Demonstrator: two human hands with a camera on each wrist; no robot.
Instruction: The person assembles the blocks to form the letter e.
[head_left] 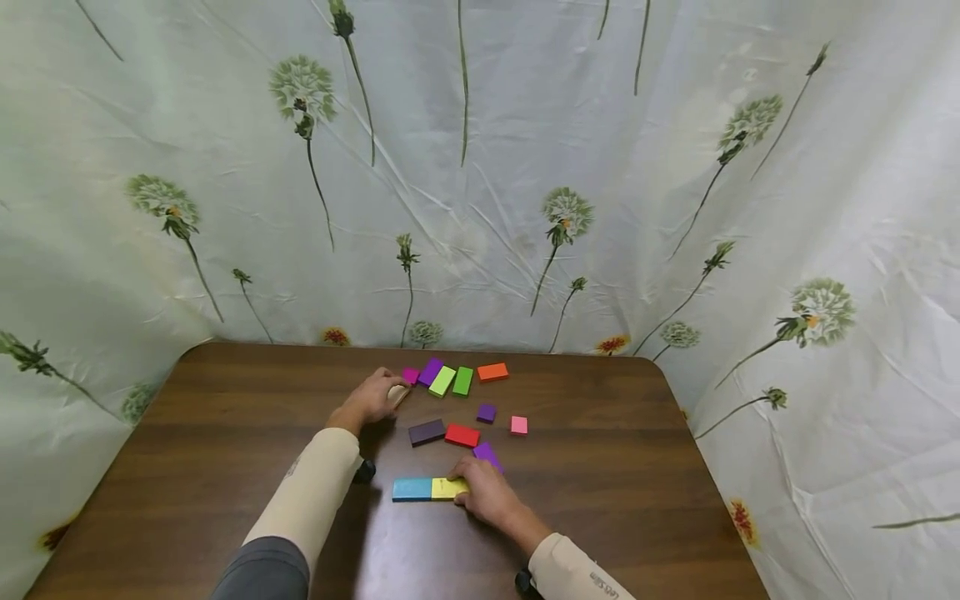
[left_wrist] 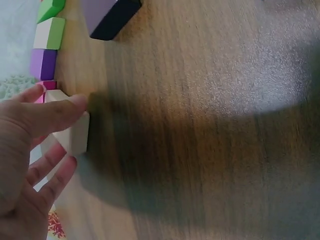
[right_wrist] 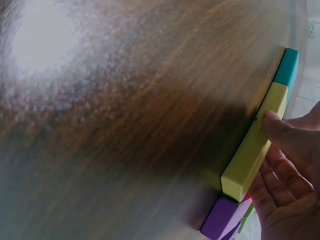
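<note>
With thumb and fingers my left hand [head_left: 369,397] pinches a cream-coloured wooden block [left_wrist: 78,134] at the left end of the far group. A magenta block [head_left: 410,376] sits right by those fingertips. My right hand [head_left: 487,493] grips the right part of a yellow block [head_left: 442,489], thumb on the near side. That yellow block lies flat, its left end against a blue block [head_left: 412,489], making one straight row. Just beyond the right hand is a purple block [head_left: 488,456], partly hidden by it in the head view.
Behind the row lie a dark block [head_left: 427,432] and a red block [head_left: 462,435]. Small purple [head_left: 486,413] and pink [head_left: 519,425] blocks sit to their right. Farther back are violet [head_left: 431,372], lime [head_left: 442,381], green [head_left: 462,382] and orange [head_left: 492,372] blocks. A flowered curtain [head_left: 480,250] hangs behind the table.
</note>
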